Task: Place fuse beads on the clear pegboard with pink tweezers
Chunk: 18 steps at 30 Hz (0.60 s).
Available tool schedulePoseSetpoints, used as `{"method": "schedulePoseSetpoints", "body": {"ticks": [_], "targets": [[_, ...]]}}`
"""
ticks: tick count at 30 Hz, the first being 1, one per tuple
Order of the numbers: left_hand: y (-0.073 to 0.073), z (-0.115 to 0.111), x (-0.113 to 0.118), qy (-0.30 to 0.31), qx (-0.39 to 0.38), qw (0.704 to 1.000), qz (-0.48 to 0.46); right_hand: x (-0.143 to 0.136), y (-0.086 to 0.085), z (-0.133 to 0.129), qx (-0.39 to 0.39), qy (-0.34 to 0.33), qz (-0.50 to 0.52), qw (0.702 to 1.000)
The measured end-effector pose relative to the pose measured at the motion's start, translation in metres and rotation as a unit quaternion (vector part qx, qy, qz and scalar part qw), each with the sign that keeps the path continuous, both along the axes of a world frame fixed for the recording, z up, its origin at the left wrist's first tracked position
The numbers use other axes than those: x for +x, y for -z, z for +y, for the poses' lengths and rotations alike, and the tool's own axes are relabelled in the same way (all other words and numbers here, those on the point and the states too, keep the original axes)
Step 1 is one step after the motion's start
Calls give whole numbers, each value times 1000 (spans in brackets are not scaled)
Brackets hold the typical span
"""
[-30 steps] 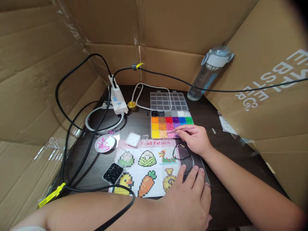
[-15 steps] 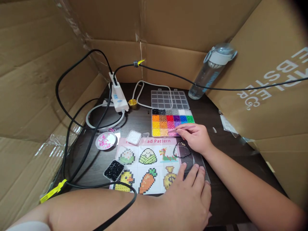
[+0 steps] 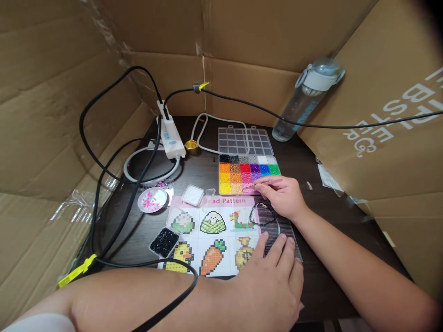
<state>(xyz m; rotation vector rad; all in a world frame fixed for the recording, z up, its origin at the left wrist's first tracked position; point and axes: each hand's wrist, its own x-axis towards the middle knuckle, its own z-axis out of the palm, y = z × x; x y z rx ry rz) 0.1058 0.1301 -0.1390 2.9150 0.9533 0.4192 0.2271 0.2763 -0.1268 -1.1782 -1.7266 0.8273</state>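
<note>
My right hand (image 3: pixel 282 196) pinches a pair of pink tweezers (image 3: pixel 266 182). Their tips are over the light peach and pink compartments at the front of the sorted bead box (image 3: pixel 245 175). With fingers spread, my left hand (image 3: pixel 273 276) lies flat on the near edge of a clear pegboard (image 3: pixel 285 226). On that board a line of black beads (image 3: pixel 252 214) makes a curved outline, with a few pale beads at its top. A bead pattern sheet (image 3: pixel 212 237) printed with a carrot, a duck and other pictures lies left of my left hand, partly under the pegboard.
Left of the sheet's middle stand a box of black beads (image 3: pixel 164 242), a box of white beads (image 3: pixel 193 195) and a dish of pink beads (image 3: pixel 152 200). A power strip (image 3: pixel 172 140), black cable (image 3: pixel 128 216), gold cup (image 3: pixel 191 146) and water bottle (image 3: pixel 304 101) sit farther back, between cardboard walls.
The view has shifted very slightly. My right hand keeps the tweezers at the bead box, and my left hand stays flat on the pegboard.
</note>
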Motion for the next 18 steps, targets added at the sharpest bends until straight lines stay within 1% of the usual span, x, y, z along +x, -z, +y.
{"method": "schedulePoseSetpoints", "body": {"ticks": [9,14,18], "targets": [[0,0,-1,1,10,1000,0,1,-3,-1,1,2,3,1000],[-3,1,-1,10,-2,1000,5,3,-7,-2,4,42,16,999],[-3,2,-1,13,-8,1000,1,13,-11,-7,-12,60,66,996]]}}
